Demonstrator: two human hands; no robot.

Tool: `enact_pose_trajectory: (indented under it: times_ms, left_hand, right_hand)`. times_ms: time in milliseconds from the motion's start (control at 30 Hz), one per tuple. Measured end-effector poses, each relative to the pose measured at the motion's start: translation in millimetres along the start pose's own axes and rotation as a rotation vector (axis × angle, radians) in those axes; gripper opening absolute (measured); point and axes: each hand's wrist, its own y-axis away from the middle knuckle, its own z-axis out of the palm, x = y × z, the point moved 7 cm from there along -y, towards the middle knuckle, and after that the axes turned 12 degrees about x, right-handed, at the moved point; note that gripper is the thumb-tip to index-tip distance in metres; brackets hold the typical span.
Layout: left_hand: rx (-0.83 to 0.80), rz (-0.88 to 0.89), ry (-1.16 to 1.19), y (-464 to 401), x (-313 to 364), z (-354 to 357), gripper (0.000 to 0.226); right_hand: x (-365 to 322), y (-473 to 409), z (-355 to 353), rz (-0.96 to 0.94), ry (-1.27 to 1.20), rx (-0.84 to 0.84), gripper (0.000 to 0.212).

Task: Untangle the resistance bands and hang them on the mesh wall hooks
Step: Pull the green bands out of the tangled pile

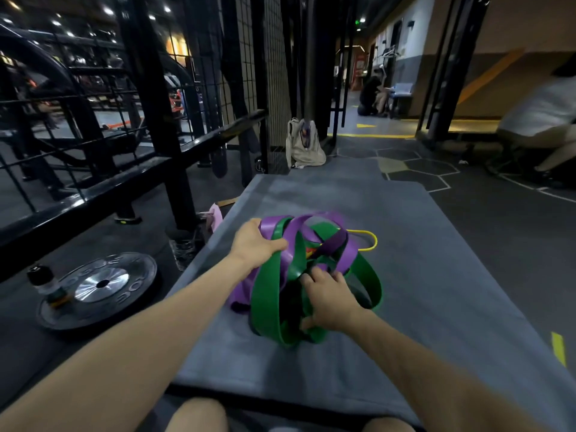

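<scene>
A tangled heap of resistance bands lies on a grey mat [420, 275]: wide green bands [265, 304], purple bands [349, 254] and a thin yellow band [371, 241] poking out at the far side. My left hand [254, 244] grips a purple band at the heap's upper left. My right hand [327, 299] has its fingers curled into the green bands at the middle of the heap. The mesh wall [274, 70] stands beyond the mat at the back, with dark bands hanging on it.
A black weight plate [99, 288] with a small bottle [43, 279] on it lies on the floor to the left. A black steel rack [149, 98] runs along the left. A beige bag [304, 145] leans at the mesh foot. People sit at the far right.
</scene>
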Motion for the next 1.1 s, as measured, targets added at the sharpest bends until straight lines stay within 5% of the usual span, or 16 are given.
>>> enact_pose_trajectory:
  times_ms: [133,233,367,467,633,767,933,1100]
  left_hand:
    - [-0.049,-0.041,0.026,0,0,-6,0.059]
    - [-0.076,-0.066,-0.006,6,-2,1,0.082]
    - [-0.163,-0.048,0.055,19,17,27,0.039]
    - [-0.205,-0.003,0.076,23,29,54,0.047]
    - [-0.306,0.005,0.019,36,34,83,0.017]
    - [-0.453,0.046,-0.099,56,25,91,0.021]
    - [-0.613,0.277,-0.419,84,2,100,0.044]
    - [-0.571,0.340,-0.414,95,3,109,0.058]
  right_hand:
    - [24,6,-29,0.038,0.060,0.150,0.043]
    - [87,23,-68,0.227,0.007,0.266,0.039]
    - [154,52,-120,0.364,-0.007,0.430,0.030]
    - [184,67,-133,0.424,0.038,0.496,0.026]
    - [200,97,-63,0.377,0.227,0.107,0.032]
    - [186,115,-10,0.261,0.204,-0.240,0.052]
    - [140,111,0,0.286,-0.141,-0.204,0.086]
    - [99,104,8,0.448,-0.486,-0.168,0.104]
